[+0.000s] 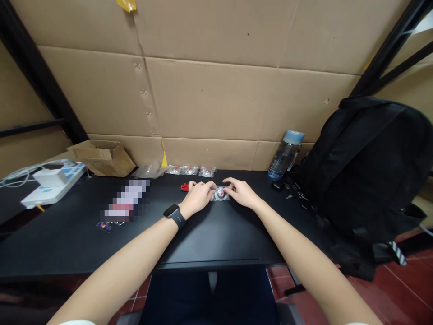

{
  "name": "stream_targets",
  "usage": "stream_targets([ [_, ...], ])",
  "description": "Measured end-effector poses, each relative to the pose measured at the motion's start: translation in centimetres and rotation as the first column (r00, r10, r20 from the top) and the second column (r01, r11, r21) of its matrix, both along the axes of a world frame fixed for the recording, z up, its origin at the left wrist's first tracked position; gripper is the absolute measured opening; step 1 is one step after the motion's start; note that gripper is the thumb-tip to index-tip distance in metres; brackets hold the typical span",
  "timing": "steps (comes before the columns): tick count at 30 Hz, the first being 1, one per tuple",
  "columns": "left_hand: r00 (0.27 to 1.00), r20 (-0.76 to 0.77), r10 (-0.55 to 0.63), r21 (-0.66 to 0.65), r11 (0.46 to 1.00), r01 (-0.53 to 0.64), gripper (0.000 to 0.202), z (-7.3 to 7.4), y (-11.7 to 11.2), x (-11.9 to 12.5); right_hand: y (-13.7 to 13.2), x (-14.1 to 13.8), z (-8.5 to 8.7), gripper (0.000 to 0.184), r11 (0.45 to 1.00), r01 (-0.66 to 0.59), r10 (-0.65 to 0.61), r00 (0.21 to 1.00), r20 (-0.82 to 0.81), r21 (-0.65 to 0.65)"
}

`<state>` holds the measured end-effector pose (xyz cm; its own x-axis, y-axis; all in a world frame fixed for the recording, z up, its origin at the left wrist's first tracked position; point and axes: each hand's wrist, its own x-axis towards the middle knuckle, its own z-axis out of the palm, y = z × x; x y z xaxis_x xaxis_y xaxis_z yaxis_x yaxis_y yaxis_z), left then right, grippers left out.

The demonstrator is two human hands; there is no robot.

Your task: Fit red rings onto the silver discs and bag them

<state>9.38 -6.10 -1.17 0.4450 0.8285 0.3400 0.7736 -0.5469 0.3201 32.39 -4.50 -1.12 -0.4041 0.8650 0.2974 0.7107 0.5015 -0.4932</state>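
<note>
One cardboard wall [209, 99] rises behind my black counter [209, 243]. On my right bulks a black backpack [375, 167], well apart from my hands; far to the left are a cardboard box [110, 164] and, nearer me, a white power strip [54, 187]. A blue-capped bottle [286, 155] leans between the backpack and my work. My left grip [198, 196] and right grip [242, 193] face each other over the counter, fingers bent, with the clear packet [221, 195] directly between them. It lies to the right of my left fingertips and the left of my right ones, its longer side running roughly across me; neither hand is clearly nearer, and no object comes between. Fingertips of both meet its edges, though I cannot tell whether either pinch is closed on the film. Three similar packets [190, 170] sit beyond, by the wall. Smallest, a red bundle [184, 187] rests just left of my left fingers.
</note>
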Motion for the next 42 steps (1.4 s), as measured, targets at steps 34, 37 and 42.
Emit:
stream_targets([
  [34, 0.962, 0.057, 0.269, 0.010, 0.963, -0.270, 0.024, 1.7, 6.7, -3.7, 8.6, -4.0, 0.3, 0.037, 0.972, 0.104, -0.168, 0.936, 0.310, 0.213],
  [37, 0.962, 0.043, 0.271, -0.020, 0.963, -0.270, 0.032, 2.0, 9.7, -3.5, 9.5, -5.4, 0.1, 0.040, 0.973, 0.129, -0.185, 0.932, 0.311, 0.193],
  [42, 0.942, -0.010, 0.336, -0.056, 0.940, -0.336, 0.034, 1.0, 12.9, -2.7, 11.7, -6.4, -0.3, 0.038, 0.966, 0.244, -0.257, 0.936, 0.239, 0.085],
])
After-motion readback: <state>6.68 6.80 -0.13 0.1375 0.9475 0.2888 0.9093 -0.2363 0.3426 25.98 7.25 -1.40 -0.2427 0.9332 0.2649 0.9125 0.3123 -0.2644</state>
